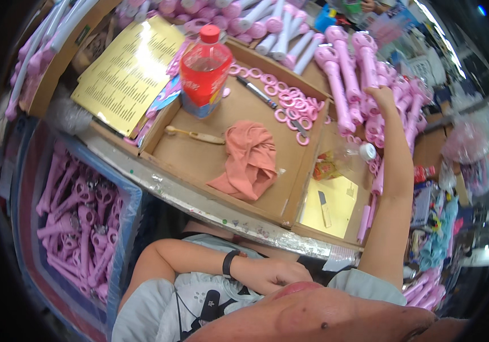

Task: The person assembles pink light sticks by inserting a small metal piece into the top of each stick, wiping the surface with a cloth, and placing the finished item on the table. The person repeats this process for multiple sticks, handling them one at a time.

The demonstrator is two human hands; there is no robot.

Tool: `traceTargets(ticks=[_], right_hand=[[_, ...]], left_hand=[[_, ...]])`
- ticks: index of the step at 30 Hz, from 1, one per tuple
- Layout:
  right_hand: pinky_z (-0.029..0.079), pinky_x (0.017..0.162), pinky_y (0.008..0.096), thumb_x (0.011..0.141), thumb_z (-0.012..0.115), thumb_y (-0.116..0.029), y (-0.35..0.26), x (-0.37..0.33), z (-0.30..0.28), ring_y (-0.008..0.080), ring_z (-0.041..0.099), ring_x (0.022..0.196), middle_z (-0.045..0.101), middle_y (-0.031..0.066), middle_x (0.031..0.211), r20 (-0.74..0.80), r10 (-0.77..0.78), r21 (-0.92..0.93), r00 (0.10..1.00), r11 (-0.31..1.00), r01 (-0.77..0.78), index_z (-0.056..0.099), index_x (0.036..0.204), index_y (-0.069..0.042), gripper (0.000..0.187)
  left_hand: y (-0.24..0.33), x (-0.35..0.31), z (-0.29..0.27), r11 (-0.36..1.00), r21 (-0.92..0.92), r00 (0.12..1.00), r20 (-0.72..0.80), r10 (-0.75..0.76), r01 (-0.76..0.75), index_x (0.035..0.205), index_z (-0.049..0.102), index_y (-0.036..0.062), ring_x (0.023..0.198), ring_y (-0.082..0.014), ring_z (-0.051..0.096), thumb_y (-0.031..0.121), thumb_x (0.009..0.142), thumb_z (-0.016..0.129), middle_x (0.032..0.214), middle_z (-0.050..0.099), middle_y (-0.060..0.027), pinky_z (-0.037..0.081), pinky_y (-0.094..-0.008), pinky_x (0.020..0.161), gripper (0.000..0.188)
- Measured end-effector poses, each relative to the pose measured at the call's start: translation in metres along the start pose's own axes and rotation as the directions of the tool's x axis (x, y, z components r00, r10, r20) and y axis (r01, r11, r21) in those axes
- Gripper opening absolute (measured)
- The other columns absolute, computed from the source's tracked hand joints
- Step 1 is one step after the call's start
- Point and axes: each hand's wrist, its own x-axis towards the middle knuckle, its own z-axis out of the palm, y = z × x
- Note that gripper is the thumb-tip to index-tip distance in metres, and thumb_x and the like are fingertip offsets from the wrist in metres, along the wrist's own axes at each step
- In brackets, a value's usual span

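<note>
My right arm stretches out to the far right. There my right hand (383,98) is closed around the lower part of a pink plastic handle (365,48) with a ringed head, among a pile of similar ones. Its fingertips are partly hidden. My left hand (281,276), with a black band at the wrist, lies bent in front of my body; its fingers are turned out of sight. Ahead of it on the bench are a coral cloth (249,159) and a wooden-handled brush (196,134) in a shallow cardboard tray (193,165). Pink rings (296,102) lie in the tray's far right corner.
A red-capped bottle (203,74) stands beside yellow printed sheets (127,74). A marker (256,92) lies near the rings. At right are a clear bottle (347,157) and a small knife (325,210) on yellow paper. A blue-rimmed bin (127,191) holds pink handles at left.
</note>
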Motion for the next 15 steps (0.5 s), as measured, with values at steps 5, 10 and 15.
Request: traceTargets(ticks=[5, 10, 15], right_hand=[[0.045, 0.073, 0.0341, 0.071, 0.068, -0.036, 0.056, 0.054, 0.014, 0.0217, 0.058, 0.085, 0.063, 0.014, 0.094, -0.027, -0.161, -0.128, 0.987, 0.979, 0.156, 0.062, 0.098, 0.006, 0.05], [0.043, 0.09, 0.0326, 0.086, 0.057, -0.024, 0.079, 0.06, 0.005, 0.0257, 0.056, 0.102, 0.059, 0.0207, 0.113, -0.121, -0.352, -0.453, 0.928, 0.851, 0.264, 0.052, 0.119, 0.007, 0.046], [0.043, 0.088, 0.0316, 0.091, 0.056, -0.024, 0.031, -0.052, -0.025, 0.0233, 0.055, 0.102, 0.055, 0.0152, 0.116, -0.211, -0.395, 0.057, 0.894, 0.908, 0.415, 0.051, 0.12, 0.004, 0.041]], left_hand=[[-0.001, -0.008, -0.017, 0.98, -0.196, 0.965, -0.254, -0.059, 0.008, 0.11, 0.062, 0.0021, 0.099, -0.0216, 0.054, 0.008, 0.087, 0.06, 0.108, 0.057, -0.0117, 0.043, -0.0311, 0.082, 0.024], [-0.001, -0.008, -0.017, 0.91, -0.415, 0.976, -0.194, -0.101, 0.011, 0.116, 0.057, -0.0026, 0.102, -0.0197, 0.053, 0.005, 0.089, 0.056, 0.118, 0.051, -0.0152, 0.051, -0.0267, 0.078, 0.028], [0.002, -0.006, 0.009, 0.978, -0.163, 0.96, -0.266, 0.086, -0.133, 0.112, 0.06, -0.0024, 0.102, -0.0206, 0.053, 0.006, 0.088, 0.057, 0.111, 0.056, -0.0141, 0.046, -0.0308, 0.081, 0.025]])
